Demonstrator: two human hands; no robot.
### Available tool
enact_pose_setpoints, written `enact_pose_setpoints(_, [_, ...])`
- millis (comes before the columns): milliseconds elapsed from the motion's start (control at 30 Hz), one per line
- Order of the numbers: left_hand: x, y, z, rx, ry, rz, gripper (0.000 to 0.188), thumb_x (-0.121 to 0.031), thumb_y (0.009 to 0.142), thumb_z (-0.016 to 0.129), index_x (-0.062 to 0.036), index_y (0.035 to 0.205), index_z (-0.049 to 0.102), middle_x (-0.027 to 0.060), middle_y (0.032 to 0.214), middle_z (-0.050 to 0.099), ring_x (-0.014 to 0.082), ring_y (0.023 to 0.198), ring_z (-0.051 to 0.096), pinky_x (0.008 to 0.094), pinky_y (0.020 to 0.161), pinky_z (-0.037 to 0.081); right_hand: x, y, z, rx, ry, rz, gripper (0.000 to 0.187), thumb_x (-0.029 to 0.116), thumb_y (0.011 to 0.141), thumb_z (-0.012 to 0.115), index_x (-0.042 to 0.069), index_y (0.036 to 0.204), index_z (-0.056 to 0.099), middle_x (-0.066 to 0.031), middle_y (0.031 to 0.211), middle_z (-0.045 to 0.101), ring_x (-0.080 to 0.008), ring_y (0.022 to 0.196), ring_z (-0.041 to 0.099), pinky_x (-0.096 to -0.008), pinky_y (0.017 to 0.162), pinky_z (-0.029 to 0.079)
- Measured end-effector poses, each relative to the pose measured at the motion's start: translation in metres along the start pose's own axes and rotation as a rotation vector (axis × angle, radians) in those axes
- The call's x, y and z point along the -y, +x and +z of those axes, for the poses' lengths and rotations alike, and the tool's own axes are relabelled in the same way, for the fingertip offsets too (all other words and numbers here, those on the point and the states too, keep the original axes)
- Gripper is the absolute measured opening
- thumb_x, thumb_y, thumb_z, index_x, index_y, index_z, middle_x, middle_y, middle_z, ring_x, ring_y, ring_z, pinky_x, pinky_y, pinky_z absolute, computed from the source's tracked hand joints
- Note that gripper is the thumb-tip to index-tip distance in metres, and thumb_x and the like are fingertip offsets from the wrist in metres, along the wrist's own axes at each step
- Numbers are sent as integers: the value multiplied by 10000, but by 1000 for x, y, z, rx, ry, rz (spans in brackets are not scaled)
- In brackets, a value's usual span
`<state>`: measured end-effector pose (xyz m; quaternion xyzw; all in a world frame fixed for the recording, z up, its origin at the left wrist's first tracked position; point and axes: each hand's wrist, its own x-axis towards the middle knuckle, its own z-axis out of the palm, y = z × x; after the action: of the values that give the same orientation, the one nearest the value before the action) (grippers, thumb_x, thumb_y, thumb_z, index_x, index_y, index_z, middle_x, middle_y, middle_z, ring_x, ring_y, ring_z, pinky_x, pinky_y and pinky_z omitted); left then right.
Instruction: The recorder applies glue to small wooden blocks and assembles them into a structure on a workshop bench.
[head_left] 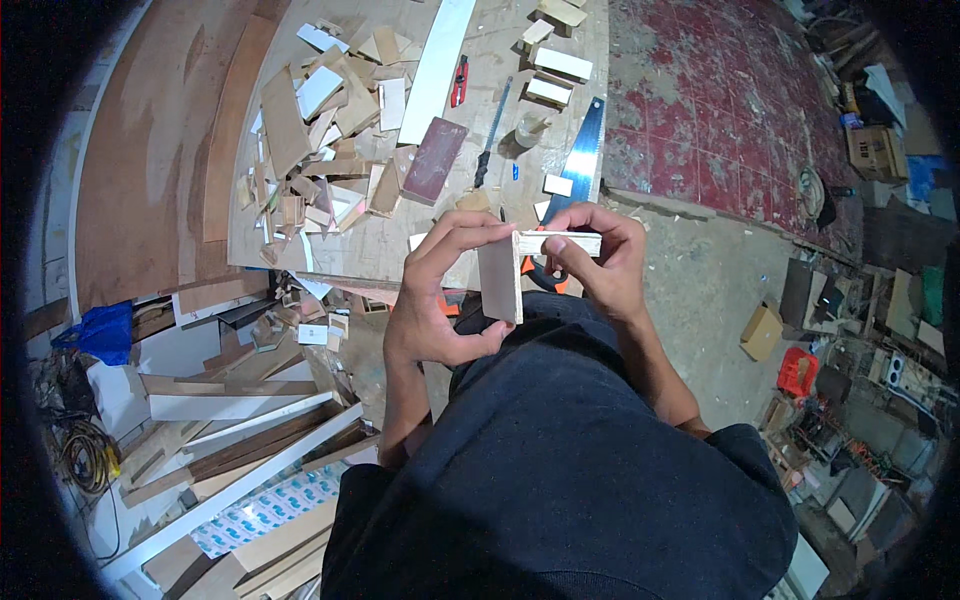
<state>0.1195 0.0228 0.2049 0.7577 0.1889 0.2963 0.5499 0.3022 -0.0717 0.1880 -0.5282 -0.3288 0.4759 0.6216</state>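
My left hand (428, 290) grips a flat white-faced board piece (497, 283) on edge, thumb at its lower end and fingers at its upper end. My right hand (612, 268) pinches a smaller plywood piece (585, 244) between thumb and fingers. The smaller piece butts against the upper part of the board at about a right angle; whether they are fixed together I cannot tell. Just beyond my hands a handsaw (583, 155) lies on the workbench (350, 245), its orange and black handle partly hidden by my right hand.
Many wood offcuts (330, 110) are heaped on the bench's left, near a red cutter knife (459, 82), a thin file-like tool (493, 130) and a small jar (528, 131). Small white-faced block assemblies (563, 64) stand at the far right. Long boards (250, 400) crowd the lower left.
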Motion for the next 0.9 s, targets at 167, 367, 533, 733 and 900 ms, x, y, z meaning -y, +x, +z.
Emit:
enact_pose_setpoints(167, [2,-1,-1,-2,33,3,716,-144,483,729,-56,1179,587,146,1123,561,280,1064,569,374,924,431,2,0,0,16,33,-14,109,24,818,656,-38,905,632,-67,819,636,-94,663,602,-221,573,521])
enact_pose_setpoints(367, [1,-1,2,-19,27,-24,710,-147,486,729,-57,1175,585,154,1132,558,285,1079,566,381,928,429,0,2,-1,17,51,11,108,13,818,648,-41,910,630,-71,828,637,-95,673,603,-225,581,529])
enact_pose_setpoints(533, [10,0,3,-8,42,-16,703,-148,501,731,-50,1181,579,151,1129,558,278,1068,568,379,921,434,-1,4,-9,-25,43,7,101,6,812,648,-44,899,631,-73,818,640,-99,669,602,-230,574,520])
enact_pose_setpoints(733, [113,-33,43,70,280,-307,655,-164,542,740,-30,1158,564,138,1077,559,278,1020,565,359,898,447,-27,17,-55,-185,-14,-4,84,7,794,632,-47,857,644,-43,763,630,-90,619,570,-235,579,475])
enact_pose_setpoints(900, [202,-58,85,176,412,-470,679,-196,534,773,-37,1162,571,152,1058,552,341,1019,547,407,900,448,-59,11,-98,-226,-68,105,97,30,803,634,-43,865,650,-38,743,625,-74,597,548,-226,555,456])
